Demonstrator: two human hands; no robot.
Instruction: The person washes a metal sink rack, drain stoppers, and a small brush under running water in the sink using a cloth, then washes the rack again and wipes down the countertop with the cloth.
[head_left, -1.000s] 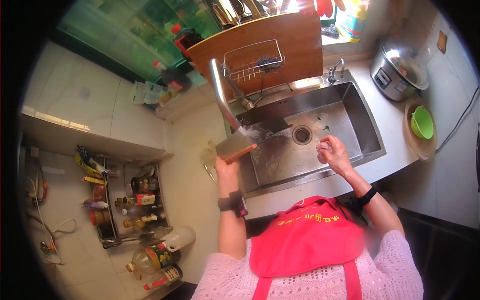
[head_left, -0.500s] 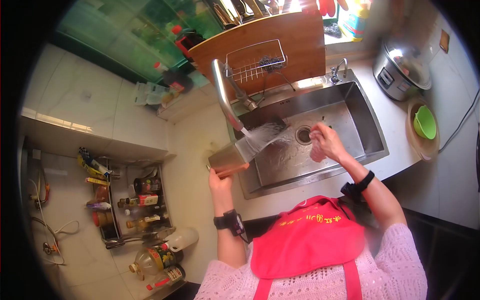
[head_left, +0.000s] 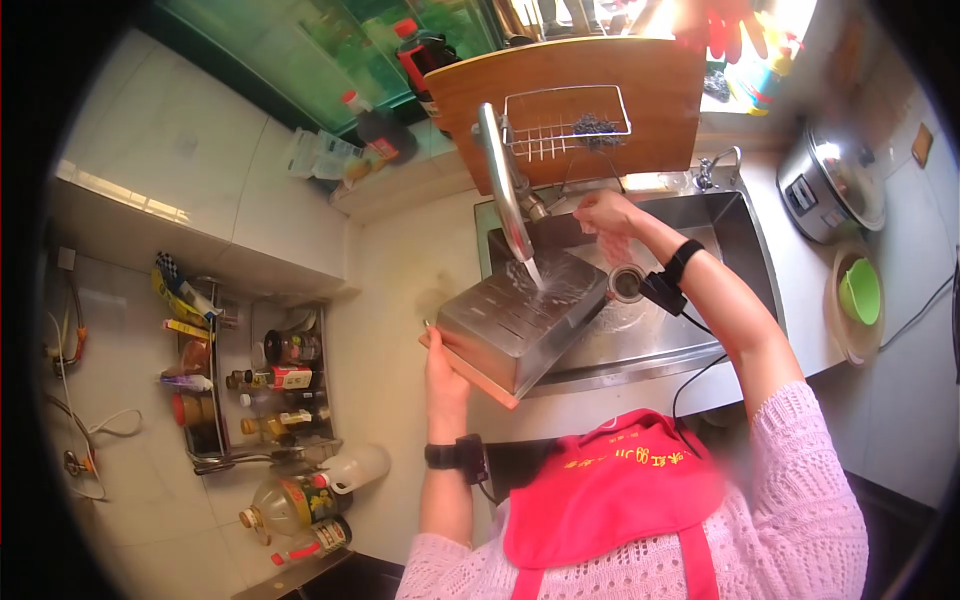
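Note:
A metal box-shaped container with slots in its face is tilted over the left part of the sink. My left hand grips its reddish-brown edge at the lower left corner. Water from the tall faucet falls onto the slotted face. My right hand is closed on a pinkish cloth, just right of the faucet and above the container's far corner. The drain shows between the container and my right wrist.
A wooden board with a wire rack stands behind the sink. To the right are a rice cooker and a green bowl. Bottles and a condiment rack stand at the left.
The container has turned so its slotted face lies up under the water. My right hand has moved up and left with the cloth, towards the faucet. The camera view has shifted left.

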